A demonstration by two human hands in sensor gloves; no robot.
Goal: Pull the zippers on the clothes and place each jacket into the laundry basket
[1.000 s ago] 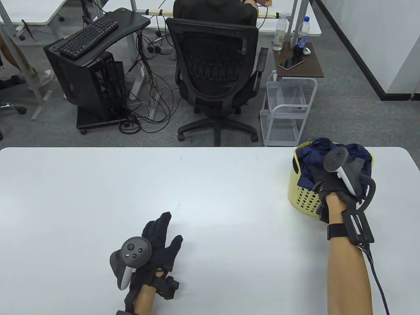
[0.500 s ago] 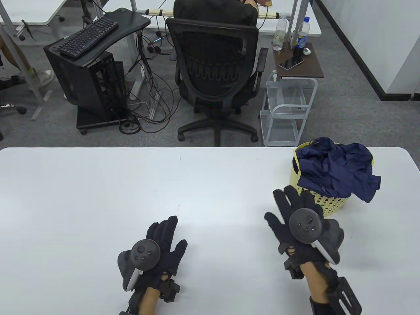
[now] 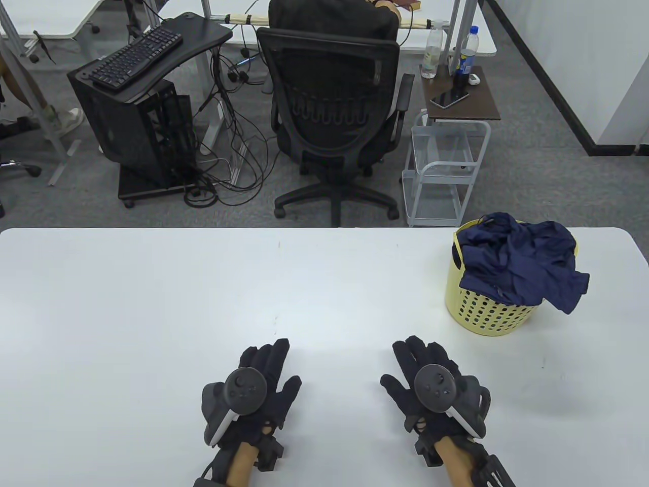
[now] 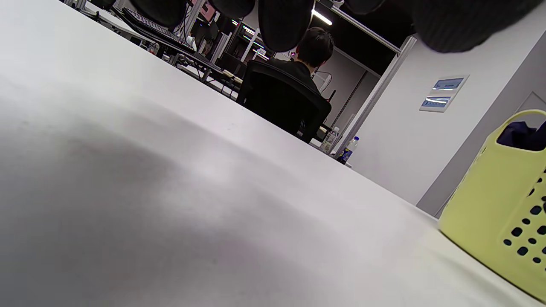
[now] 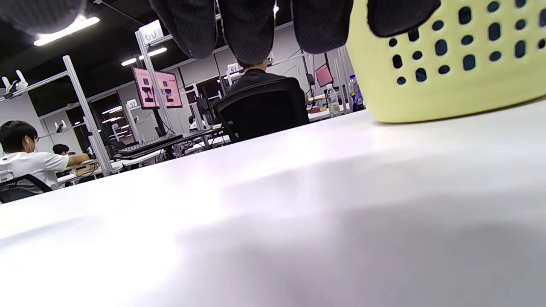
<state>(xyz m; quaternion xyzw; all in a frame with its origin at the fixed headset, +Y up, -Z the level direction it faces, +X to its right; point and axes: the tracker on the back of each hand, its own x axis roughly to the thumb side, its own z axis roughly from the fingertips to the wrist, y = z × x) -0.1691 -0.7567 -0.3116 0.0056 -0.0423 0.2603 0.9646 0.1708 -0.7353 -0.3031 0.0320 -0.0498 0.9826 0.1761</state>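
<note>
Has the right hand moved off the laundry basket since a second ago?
Yes. The right hand has pulled back from the yellow laundry basket toward the table's near edge and now lies open and empty beside the left hand.

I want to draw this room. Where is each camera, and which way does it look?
Table view: high up, looking down at the white table; left hand and right hand show.
Left wrist view: low by the table, looking across it; fingertips on top.
Right wrist view: low, looking across; fingertips on top.
All three share the yellow basket.
</note>
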